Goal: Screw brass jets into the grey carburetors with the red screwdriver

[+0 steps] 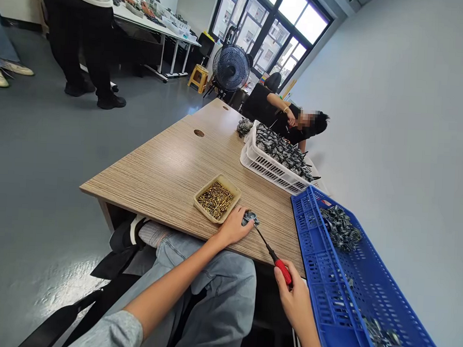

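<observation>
My left hand (236, 226) is closed on a small grey metal part (251, 217), pressing it to the table top near the front edge. In my right hand (297, 296) is a screwdriver (282, 272) with a red and black handle. Its long dark shaft slants up to the left, and the tip meets the metal part beside my left thumb; the exact point of contact is too small to make out. Right behind my left hand stands a cream plastic tub (199, 208) of brass-coloured screws (215, 199).
A blue perforated basket (389, 277) with metal parts (339, 228) flanks my right side. Beyond it, a white basket (268, 170) heaped with similar parts stands before a seated person (274, 103). A fan (232, 67) stands behind the wooden table (158, 164). Another person (79, 36) stands at left.
</observation>
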`<state>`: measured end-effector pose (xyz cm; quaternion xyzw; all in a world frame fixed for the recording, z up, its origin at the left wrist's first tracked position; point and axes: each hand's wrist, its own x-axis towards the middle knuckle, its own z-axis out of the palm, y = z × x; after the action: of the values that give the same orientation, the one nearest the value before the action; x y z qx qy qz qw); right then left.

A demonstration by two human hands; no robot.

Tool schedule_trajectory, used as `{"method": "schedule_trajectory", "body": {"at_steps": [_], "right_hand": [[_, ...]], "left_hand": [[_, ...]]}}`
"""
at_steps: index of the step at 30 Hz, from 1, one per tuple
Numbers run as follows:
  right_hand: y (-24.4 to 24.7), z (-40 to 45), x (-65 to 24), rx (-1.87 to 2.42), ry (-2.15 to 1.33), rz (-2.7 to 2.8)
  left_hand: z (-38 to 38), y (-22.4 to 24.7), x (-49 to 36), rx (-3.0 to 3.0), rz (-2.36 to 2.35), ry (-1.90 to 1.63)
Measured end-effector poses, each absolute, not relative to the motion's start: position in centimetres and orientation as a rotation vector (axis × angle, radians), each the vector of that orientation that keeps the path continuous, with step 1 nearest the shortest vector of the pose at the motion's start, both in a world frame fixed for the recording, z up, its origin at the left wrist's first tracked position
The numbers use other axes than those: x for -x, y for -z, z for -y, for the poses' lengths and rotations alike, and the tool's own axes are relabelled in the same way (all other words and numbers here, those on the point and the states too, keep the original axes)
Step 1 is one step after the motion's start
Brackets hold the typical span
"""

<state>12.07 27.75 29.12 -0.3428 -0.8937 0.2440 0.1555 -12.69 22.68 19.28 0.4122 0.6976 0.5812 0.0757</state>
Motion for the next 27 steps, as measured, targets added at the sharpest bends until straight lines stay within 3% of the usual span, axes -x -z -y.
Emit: {"method": "schedule_trajectory", "body": {"at_steps": [6, 13, 18, 23, 27], "right_hand": [[-27.5, -27.2, -12.5, 1.033, -0.938, 2.413], [-22.2, -23.9, -11.6, 1.171, -1.729, 1.774], [-21.8, -20.5, -10.3, 1.092, -2.125, 1.369], [-21.8, -19.8, -10.1, 1.034, -2.283, 1.209], [-21.4, -20.6, -10.5, 1.069, -2.185, 1.272]], "left_hand": [[-22.5, -19.7, 12.7, -1.224, -2.062, -1.719], [-22.3, -19.8, 12.7, -1.238, -2.055, -1.73], [-22.4, -19.7, 12.8, -1.256, -2.071, -1.718], [-22.6, -19.4, 12.9, -1.271, -2.084, -1.728], [-22.5, -19.4, 12.8, -1.271, -2.096, -1.711]]}}
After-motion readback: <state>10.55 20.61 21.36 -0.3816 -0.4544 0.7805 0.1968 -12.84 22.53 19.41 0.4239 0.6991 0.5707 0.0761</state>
